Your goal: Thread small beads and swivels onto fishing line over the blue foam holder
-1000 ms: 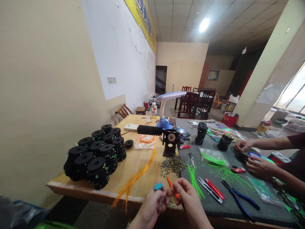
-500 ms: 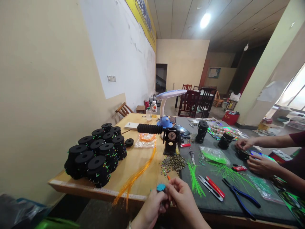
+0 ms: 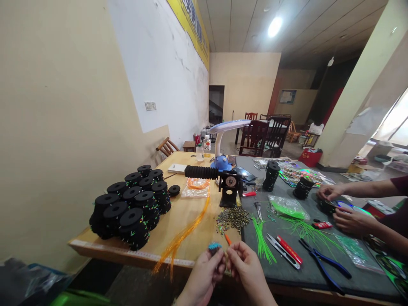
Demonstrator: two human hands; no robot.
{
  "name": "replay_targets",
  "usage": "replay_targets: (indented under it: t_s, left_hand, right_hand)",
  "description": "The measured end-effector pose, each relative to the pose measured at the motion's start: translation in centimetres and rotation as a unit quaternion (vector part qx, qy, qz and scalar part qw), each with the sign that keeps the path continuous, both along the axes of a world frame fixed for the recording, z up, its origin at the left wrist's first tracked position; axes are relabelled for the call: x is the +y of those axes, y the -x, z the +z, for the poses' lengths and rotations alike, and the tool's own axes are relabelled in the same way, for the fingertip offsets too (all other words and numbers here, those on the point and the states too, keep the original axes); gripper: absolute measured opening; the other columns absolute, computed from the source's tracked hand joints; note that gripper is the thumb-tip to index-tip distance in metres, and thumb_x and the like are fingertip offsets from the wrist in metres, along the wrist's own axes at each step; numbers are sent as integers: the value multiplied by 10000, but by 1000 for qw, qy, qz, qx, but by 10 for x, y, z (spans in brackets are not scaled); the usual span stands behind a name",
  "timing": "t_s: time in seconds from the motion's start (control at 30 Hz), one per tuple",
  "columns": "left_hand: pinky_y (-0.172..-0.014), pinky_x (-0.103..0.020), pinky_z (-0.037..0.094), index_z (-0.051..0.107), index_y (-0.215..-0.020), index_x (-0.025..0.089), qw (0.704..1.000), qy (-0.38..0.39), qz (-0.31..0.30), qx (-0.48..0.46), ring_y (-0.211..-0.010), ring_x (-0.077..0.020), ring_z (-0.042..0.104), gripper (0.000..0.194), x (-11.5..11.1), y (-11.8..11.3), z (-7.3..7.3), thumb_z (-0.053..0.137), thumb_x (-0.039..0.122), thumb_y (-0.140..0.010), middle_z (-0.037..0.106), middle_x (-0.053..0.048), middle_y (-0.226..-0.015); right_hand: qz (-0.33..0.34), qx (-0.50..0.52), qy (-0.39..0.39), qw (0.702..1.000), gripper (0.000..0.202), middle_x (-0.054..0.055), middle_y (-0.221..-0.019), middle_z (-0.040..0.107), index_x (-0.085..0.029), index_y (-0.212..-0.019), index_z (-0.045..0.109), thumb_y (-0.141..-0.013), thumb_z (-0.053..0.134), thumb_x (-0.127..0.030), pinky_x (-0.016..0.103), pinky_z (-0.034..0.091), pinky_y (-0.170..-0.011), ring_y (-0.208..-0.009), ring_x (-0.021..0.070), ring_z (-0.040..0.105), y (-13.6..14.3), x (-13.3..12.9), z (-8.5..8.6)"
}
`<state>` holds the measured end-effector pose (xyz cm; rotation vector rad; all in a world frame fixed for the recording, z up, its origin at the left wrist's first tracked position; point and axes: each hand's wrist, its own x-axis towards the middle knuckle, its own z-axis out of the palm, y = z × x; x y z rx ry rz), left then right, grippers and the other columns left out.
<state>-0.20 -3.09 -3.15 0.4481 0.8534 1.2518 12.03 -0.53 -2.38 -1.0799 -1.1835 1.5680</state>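
At the table's front edge my left hand (image 3: pixel 204 272) is closed around a small dark piece with a bright turquoise, bumpy top (image 3: pixel 214 246); its kind is unclear. Close beside it, my right hand (image 3: pixel 247 265) pinches thumb and forefinger together. Whatever lies in that pinch is too small to make out. An orange pointed stick (image 3: pixel 227 239) shows just beyond my right fingertips. Past the hands is a pile of small dark and gold beads (image 3: pixel 237 217), with tiny coloured pieces (image 3: pixel 222 224) at its left.
Black foam spools (image 3: pixel 131 217) are stacked at left, beside orange strands (image 3: pixel 186 233). A black winding device (image 3: pixel 228 191) and a desk lamp (image 3: pixel 219 159) stand ahead. Right lie green strands (image 3: pixel 263 242), snips (image 3: pixel 283 251), a red lighter (image 3: pixel 289 250) and pliers (image 3: pixel 324 259). A co-worker's hands (image 3: pixel 346 214) work at far right.
My hands have drawn slightly apart, the right one shifting a little right. The turquoise top has tilted and shows less of its face. The view has shifted slightly.
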Motion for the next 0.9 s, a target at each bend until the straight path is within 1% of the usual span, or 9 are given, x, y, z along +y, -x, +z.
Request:
replay_targets:
  t_s: [0.1, 0.2, 0.33, 0.43, 0.57, 0.67, 0.77, 0.9]
  left_hand:
    - [-409, -127, 174, 586, -662, 98, 998, 20, -28, -52, -461, -24, 395, 411, 3, 2, -4, 869, 388, -592, 524, 16, -576]
    - [-381, -112, 165, 581, -644, 93, 994, 50, -37, -85, -427, -15, 386, 330, 5, 3, -7, 824, 315, -668, 517, 15, -556]
    - [-369, -109, 211, 583, -622, 94, 993, 67, -34, -87, -400, -29, 414, 281, 5, 3, -7, 766, 272, -740, 503, 16, -500]
    - [-365, -112, 228, 586, -609, 100, 992, 81, -38, -89, -382, -33, 417, 275, 4, 2, -5, 744, 266, -761, 496, 21, -471]
    - [-356, -114, 222, 586, -585, 92, 992, 90, -36, -84, -357, -31, 408, 279, 3, 1, 0, 741, 252, -752, 484, 22, -433]
    - [-356, -117, 218, 583, -579, 96, 993, 85, -33, -78, -352, -34, 413, 281, 3, 0, 3, 769, 255, -716, 486, 23, -429]
    - [-361, -111, 204, 585, -587, 95, 994, 72, -43, -75, -367, -29, 412, 305, 2, 1, 4, 809, 284, -668, 499, 21, -450]
    - [-366, -99, 169, 592, -615, 85, 995, 49, -48, -77, -392, -12, 393, 359, 1, 1, 4, 865, 317, -590, 510, 23, -488]
  right_hand:
    - [-11, 15, 6, 1000, 606, -61, -480, 564, -195, -789, 505, -565, 736, -708, 141, 265, -328, -327, 47, 414, 0, -7, 1]
    - [-27, 28, -17, 999, 620, -54, -521, 595, -202, -905, 504, -593, 742, -683, 140, 272, -333, -339, 52, 430, 2, -13, 0]
    - [-13, 32, -52, 998, 591, -42, -555, 609, -200, -950, 489, -660, 713, -663, 142, 296, -348, -361, 54, 451, 6, -17, -8]
    - [-13, 33, -76, 996, 543, -57, -532, 584, -200, -975, 478, -719, 690, -629, 145, 310, -359, -369, 55, 452, 8, -17, -16]
    - [-13, 28, -91, 995, 505, -57, -535, 587, -200, -999, 478, -757, 677, -595, 149, 310, -363, -370, 55, 447, 7, -16, -25]
    - [-9, 27, -98, 995, 486, -50, -551, 600, -198, -1015, 469, -782, 663, -577, 155, 324, -377, -380, 58, 454, 7, -15, -28]
    - [-8, 26, -101, 994, 486, -56, -554, 587, -199, -1018, 468, -786, 655, -583, 161, 333, -386, -390, 63, 460, 6, -14, -26]
    - [-13, 21, -106, 994, 491, -57, -557, 580, -204, -1003, 474, -777, 649, -603, 166, 334, -381, -397, 72, 468, 5, -13, -18]
